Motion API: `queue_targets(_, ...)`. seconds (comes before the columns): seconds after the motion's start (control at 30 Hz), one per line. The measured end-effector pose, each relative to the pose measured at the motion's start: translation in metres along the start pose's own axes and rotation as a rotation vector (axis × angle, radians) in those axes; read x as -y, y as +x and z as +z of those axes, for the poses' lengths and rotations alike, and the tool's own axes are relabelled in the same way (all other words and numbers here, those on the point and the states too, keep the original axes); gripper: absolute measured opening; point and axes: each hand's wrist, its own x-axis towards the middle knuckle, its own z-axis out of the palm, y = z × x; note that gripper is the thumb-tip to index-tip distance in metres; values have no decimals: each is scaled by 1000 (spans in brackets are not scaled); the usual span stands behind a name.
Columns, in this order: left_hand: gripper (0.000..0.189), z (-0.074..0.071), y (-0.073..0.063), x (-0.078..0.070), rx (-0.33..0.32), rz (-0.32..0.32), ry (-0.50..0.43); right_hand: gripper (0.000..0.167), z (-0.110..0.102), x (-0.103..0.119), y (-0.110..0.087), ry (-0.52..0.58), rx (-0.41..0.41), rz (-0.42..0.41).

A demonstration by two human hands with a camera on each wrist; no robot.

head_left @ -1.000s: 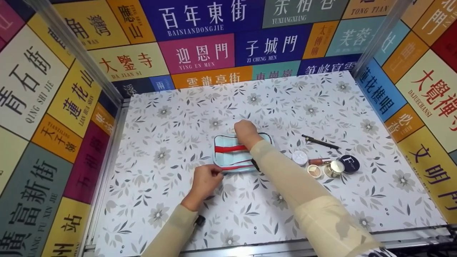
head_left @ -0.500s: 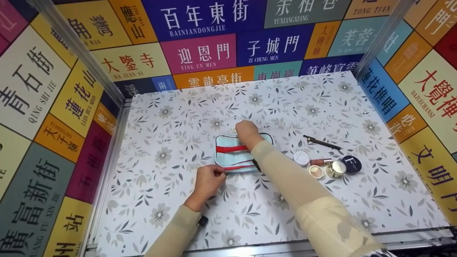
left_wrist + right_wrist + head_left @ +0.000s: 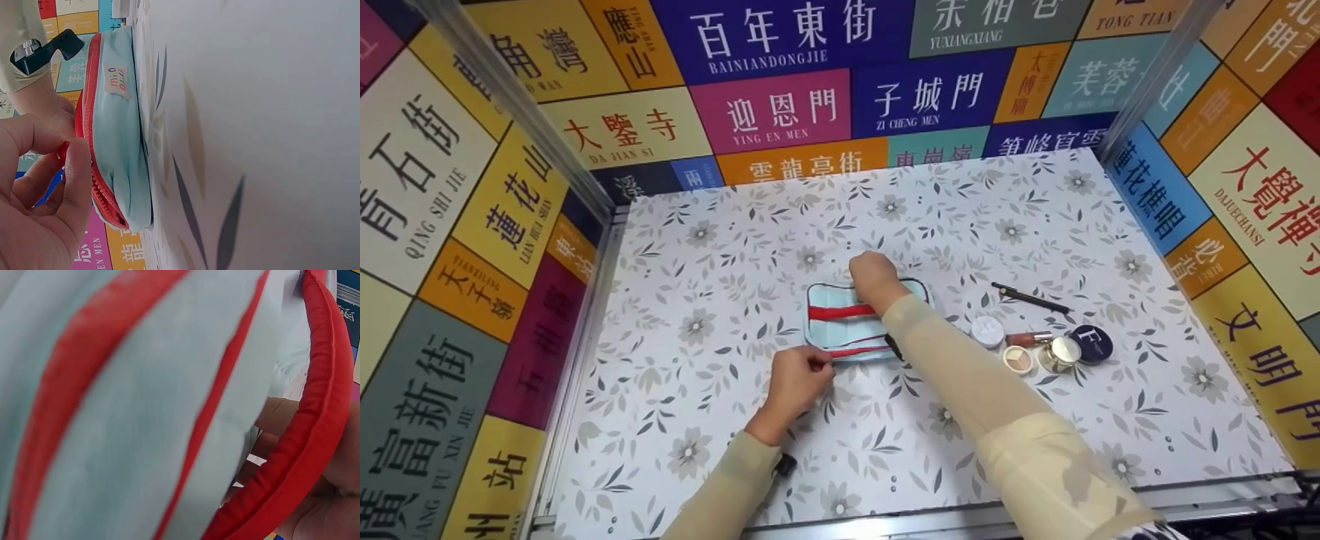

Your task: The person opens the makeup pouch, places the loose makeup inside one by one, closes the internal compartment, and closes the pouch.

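Note:
A light blue zippered pouch point(image 3: 831, 330) with red trim lies on the table in the head view. At its front left corner, my left hand point(image 3: 800, 379) pinches a small red zipper pull point(image 3: 63, 151) between thumb and finger. In the left wrist view, part of the red zipper point(image 3: 107, 197) stands parted near one end. My right hand point(image 3: 876, 277) bends over the pouch's far side and grips it. In the right wrist view its fingers point(image 3: 275, 417) curl behind a thick red strap point(image 3: 320, 399); the pouch hides part of them.
To the right lie a dark pencil-like stick point(image 3: 1030, 297), a white round case point(image 3: 988, 331), a lip gloss tube point(image 3: 1024, 339), a small three-colour round pan point(image 3: 1017, 360), a gold-lidded jar point(image 3: 1062, 351) and a navy compact point(image 3: 1092, 345). Printed panels surround the flower-patterned table point(image 3: 720, 292).
The head view shifts slightly. Both hands keep nearly the same places on the pouch, and the cosmetics have not moved.

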Motion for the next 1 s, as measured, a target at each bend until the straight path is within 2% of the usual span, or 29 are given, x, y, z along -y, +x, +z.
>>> queue_targets(0.23, 9, -1, -1, 0, -16, 13, 13, 24, 1, 3, 3, 6, 16, 8)
queue_targets(0.5, 8, 3, 0, -5, -7, 14, 18, 22, 2, -1, 1, 15, -2, 0)
queue_targets(0.8, 9, 4, 9, -9, -31, 23, 39, 18, -9, -2, 6, -9, -38, -21)
queue_targets(1.0, 8, 8, 1, -6, -13, 12, 49, 19, 3, -1, 2, 25, -20, -25)
